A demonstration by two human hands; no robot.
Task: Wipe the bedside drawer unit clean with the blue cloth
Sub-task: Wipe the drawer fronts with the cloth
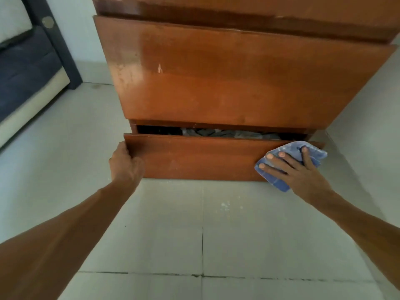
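Setting: pale tiled floor [238,234] with dark grout lines.
Left hand [126,161]: fingers curled round the left end of the bottom drawer [194,159], gripping its edge.
Right hand [303,174]: fingers straight and spread, pressing the blue cloth [279,184] flat against the right end of the drawer front.
Cloth: soft, light, folded. It is likely to bunch unless pressed flat under the palm.
Bottom drawer: pulled slightly out, crumpled grey fabric [227,133] inside. It probably slides freely and is best steadied by an end edge.
Bedside drawer unit [216,83]: stiff, glossy brown wood, upper front faintly smudged.
Far left: dark upholstered bed [28,68] against a white wall [75,29].
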